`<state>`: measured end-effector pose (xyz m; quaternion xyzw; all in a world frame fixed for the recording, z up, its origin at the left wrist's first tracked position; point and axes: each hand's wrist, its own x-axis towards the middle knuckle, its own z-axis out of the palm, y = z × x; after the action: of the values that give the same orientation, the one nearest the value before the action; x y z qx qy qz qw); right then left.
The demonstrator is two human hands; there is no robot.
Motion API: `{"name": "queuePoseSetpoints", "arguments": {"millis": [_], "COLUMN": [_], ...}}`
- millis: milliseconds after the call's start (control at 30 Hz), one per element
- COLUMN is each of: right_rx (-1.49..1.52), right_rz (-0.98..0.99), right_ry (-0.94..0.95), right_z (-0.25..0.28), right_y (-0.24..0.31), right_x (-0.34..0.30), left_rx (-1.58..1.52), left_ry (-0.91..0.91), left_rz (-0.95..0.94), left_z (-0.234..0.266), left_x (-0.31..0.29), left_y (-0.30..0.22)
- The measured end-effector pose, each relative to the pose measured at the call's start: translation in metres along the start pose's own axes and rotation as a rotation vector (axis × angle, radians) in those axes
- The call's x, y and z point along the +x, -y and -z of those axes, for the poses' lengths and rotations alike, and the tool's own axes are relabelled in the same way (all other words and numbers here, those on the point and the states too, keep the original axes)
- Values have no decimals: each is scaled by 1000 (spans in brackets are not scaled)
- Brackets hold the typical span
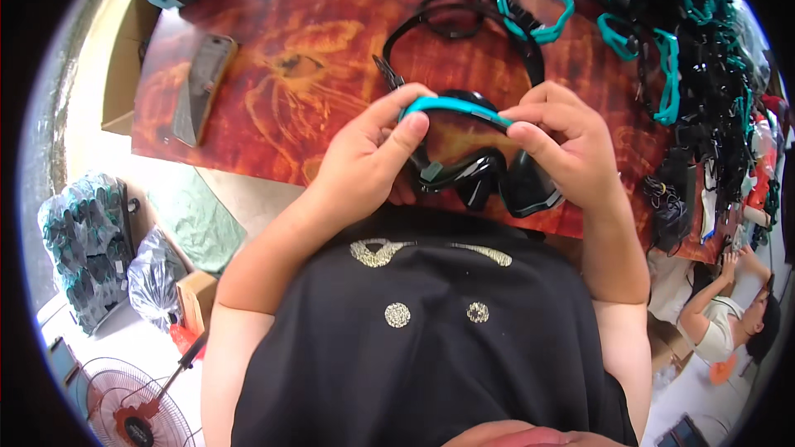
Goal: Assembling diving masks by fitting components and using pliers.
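A black diving mask [476, 178] with a clear lens and a black strap [396, 40] is at the near edge of the table, in front of my body. Along its upper edge runs a teal frame piece [460, 105]. My left hand [364, 149] pinches the left end of this piece between thumb and fingers. At the other end, my right hand [575, 136] is closed on it, thumb and index finger together by the mask's rim. The strap loops away behind the mask onto the table. My palms hide part of the mask's sides.
The glossy red-brown table [290, 108] carries a phone [211, 66] at left. Loose teal frames [667, 74] and a heap of black and teal parts [704, 16] lie at right. Bagged goods [83, 248] and a fan [137, 414] stand lower left. Another person [729, 314] is at lower right.
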<state>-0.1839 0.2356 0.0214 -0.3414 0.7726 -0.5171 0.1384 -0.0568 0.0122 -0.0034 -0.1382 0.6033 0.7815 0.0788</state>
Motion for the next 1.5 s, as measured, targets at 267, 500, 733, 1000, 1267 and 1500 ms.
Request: {"name": "queuePoseSetpoints", "arguments": {"millis": [267, 500, 733, 1000, 1267, 1500], "right_rx": [523, 776, 772, 745, 795, 795], "right_rz": [-533, -434, -449, -475, -504, -529], "right_ry": [92, 532, 568, 480, 451, 434], "right_z": [13, -44, -48, -55, -63, -63], "right_y": [8, 74, 86, 70, 64, 58], "right_x": [-64, -25, -33, -50, -54, -55], "left_rx": [-109, 119, 128, 218, 194, 151], "left_ry": [97, 199, 318, 267, 256, 267], "left_rz": [-238, -461, -287, -229, -293, -207], "left_z": [17, 1, 2, -2, -5, -3], "left_x": [-28, -45, -63, -72, -65, -61], "left_y": [-9, -24, -50, -42, -37, -34]}}
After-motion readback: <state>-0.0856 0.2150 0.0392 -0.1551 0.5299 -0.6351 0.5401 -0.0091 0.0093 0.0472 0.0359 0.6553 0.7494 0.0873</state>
